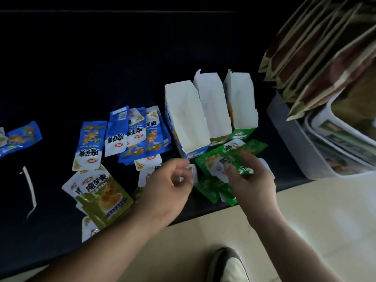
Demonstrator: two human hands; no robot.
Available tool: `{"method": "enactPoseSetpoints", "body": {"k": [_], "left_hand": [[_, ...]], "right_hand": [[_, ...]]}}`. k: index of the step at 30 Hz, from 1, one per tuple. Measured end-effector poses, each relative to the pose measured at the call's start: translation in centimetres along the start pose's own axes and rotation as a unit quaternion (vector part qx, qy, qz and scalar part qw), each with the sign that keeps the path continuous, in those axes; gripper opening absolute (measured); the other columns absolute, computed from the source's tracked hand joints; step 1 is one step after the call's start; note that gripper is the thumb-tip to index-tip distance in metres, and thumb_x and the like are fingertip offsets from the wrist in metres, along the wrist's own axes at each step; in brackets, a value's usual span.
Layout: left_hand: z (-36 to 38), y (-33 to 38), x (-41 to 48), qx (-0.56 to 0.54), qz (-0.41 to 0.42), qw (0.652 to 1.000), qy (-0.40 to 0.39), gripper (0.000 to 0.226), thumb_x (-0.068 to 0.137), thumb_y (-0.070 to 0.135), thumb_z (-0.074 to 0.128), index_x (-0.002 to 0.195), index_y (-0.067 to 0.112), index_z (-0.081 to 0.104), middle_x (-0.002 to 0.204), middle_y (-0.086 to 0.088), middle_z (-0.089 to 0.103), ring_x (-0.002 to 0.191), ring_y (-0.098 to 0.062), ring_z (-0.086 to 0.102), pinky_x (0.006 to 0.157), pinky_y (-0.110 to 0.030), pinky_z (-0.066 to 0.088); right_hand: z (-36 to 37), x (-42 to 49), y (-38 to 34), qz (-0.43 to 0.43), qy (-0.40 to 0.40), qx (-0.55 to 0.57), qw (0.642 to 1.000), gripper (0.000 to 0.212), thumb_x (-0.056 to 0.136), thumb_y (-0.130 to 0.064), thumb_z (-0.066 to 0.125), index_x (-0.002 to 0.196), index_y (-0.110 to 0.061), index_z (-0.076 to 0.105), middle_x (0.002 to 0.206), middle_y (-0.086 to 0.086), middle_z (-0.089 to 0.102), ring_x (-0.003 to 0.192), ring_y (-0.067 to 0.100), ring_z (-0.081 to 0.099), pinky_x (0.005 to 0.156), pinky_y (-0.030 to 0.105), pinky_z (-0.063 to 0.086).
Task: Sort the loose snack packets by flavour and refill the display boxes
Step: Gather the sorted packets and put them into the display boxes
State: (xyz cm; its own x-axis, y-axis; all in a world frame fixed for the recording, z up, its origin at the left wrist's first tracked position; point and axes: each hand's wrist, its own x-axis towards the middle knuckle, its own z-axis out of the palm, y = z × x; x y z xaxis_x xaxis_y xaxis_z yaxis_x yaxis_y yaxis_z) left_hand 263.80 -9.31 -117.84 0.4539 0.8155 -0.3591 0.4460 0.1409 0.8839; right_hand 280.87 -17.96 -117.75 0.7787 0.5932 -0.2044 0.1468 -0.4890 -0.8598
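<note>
Quick progress check from us, starting closest in: there's a shoe [227, 265] on the pale floor [305, 220], and both arms reach over the near edge of the dark desk [101, 68]. The right hand [254, 180] has its grip pinched round a green packet [243, 162], held just above the heap of green packets [211, 186] at the near edge. The left hand [166, 186] is curled up right beside a white-edged packet [193, 174]. It's blurry there, so we honestly can't tell if that grip has hold of it or of nothing. Left of that hand, also along the near edge, sits a small stack of yellow-green packets [101, 196], and a thin white strip [30, 190] lies toward the left end. Further in, the blue packets [132, 135] are bunched mid-desk, with a couple of blue strays [20, 137] off at the left edge. Just past the green heap stand the three display boxes [213, 106], side by side: a blue-fronted box [193, 153], a middle box [217, 119] whose front is mostly hidden, and a green-fronted box [242, 135]. All three show bare white insides, no packets that we can see. So our read is that the sorting is mostly there, with three colour groups and a few stragglers, and the refilling hasn't started. At the right end a grey tub [289, 135] and some brown pouches [317, 58] look unrelated to this job.
</note>
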Motion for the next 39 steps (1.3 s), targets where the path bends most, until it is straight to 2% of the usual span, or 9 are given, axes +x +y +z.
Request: {"method": "enactPoseSetpoints", "body": {"k": [4,10,14,25,29,32,34,36,39], "left_hand": [[-0.8,-0.7,-0.8,-0.011,-0.007,1.0,0.017,0.036,0.095,0.013,0.068,0.121,0.036,0.066,0.098,0.025,0.071,0.086,-0.013,0.071,0.078,-0.022,0.055],[-3.6,-2.7,-2.3,-0.039,-0.019,0.998,0.036,0.035,0.097,0.017,0.069,0.126,0.035,0.064,0.103,0.02,0.073,0.092,-0.006,0.071,0.088,-0.03,0.058],[-6.8,-4.6,-3.5,-0.079,-0.013,0.995,0.063,0.031,0.096,0.02,0.072,0.123,0.032,0.067,0.102,0.016,0.074,0.092,0.002,0.07,0.087,-0.02,0.058],[-20.2,-13.8,-6.0,0.002,0.006,0.979,0.203,0.026,0.095,0.017,0.071,0.107,0.039,0.067,0.091,0.021,0.072,0.072,-0.002,0.067,0.071,-0.019,0.055],[-24.6,-16.4,-6.8,0.062,0.012,0.97,0.235,0.022,0.093,0.026,0.069,0.114,0.027,0.072,0.096,0.014,0.068,0.083,-0.008,0.067,0.077,-0.027,0.056],[-29.4,-18.8,-7.4,0.232,0.011,0.914,0.331,0.029,0.089,0.033,0.066,0.116,0.026,0.072,0.115,0.009,0.066,0.104,-0.014,0.065,0.086,-0.032,0.057],[-32.4,-20.4,-7.9,0.342,-0.092,0.877,0.325,0.051,0.089,0.043,0.061,0.137,0.026,0.06,0.144,-0.003,0.055,0.133,-0.031,0.052,0.106,-0.045,0.05],[-34.2,-21.6,-8.1,0.369,-0.187,0.874,0.256,0.071,0.094,0.055,0.052,0.158,0.033,0.029,0.168,-0.006,0.022,0.155,-0.034,0.02,0.124,-0.051,0.027],[-34.2,-23.1,-8.4,0.36,-0.189,0.882,0.238,0.076,0.095,0.063,0.046,0.161,0.036,0.021,0.172,-0.004,0.011,0.158,-0.035,0.013,0.127,-0.05,0.02]], "right_hand": [[-0.3,-0.2,0.8,-0.021,0.003,-0.095,0.995,0.043,0.089,-0.036,0.076,0.13,-0.032,0.067,0.129,-0.004,0.058,0.108,0.016,0.064,0.093,0.038,0.056],[3.0,-3.0,-0.8,-0.069,-0.063,-0.097,0.991,0.016,0.088,-0.03,0.077,0.105,-0.031,0.076,0.102,-0.01,0.072,0.084,0.007,0.063,0.083,0.029,0.055],[6.9,-5.1,-3.1,-0.092,-0.152,-0.083,0.981,0.01,0.09,-0.018,0.076,0.095,-0.026,0.079,0.082,-0.023,0.073,0.074,-0.008,0.066,0.065,0.004,0.044],[21.6,-10.4,-8.1,-0.255,-0.283,-0.181,0.907,0.011,0.085,-0.021,0.076,0.09,-0.031,0.077,0.083,-0.021,0.072,0.084,-0.004,0.065,0.07,0.002,0.042],[26.3,-12.0,-10.4,-0.258,-0.329,-0.19,0.888,0.008,0.087,-0.031,0.075,0.091,-0.037,0.075,0.09,-0.034,0.066,0.081,-0.008,0.064,0.069,0.008,0.046],[29.1,-13.0,-11.3,-0.262,-0.358,-0.212,0.871,0.012,0.086,-0.039,0.073,0.098,-0.041,0.073,0.09,-0.028,0.068,0.085,-0.006,0.065,0.079,0.023,0.054],[31.2,-13.2,-12.1,-0.31,-0.376,-0.238,0.84,0.019,0.087,-0.042,0.069,0.105,-0.041,0.071,0.102,-0.027,0.063,0.092,-0.005,0.064,0.082,0.03,0.057],[33.7,-13.0,-13.8,-0.356,-0.39,-0.27,0.805,0.027,0.089,-0.044,0.066,0.117,-0.041,0.068,0.116,-0.029,0.056,0.106,-0.003,0.061,0.09,0.031,0.056],[38.1,-12.8,-17.2,-0.411,-0.399,-0.317,0.756,0.043,0.094,-0.045,0.064,0.136,-0.038,0.058,0.14,-0.021,0.048,0.132,0.009,0.05,0.103,0.037,0.05]]}}
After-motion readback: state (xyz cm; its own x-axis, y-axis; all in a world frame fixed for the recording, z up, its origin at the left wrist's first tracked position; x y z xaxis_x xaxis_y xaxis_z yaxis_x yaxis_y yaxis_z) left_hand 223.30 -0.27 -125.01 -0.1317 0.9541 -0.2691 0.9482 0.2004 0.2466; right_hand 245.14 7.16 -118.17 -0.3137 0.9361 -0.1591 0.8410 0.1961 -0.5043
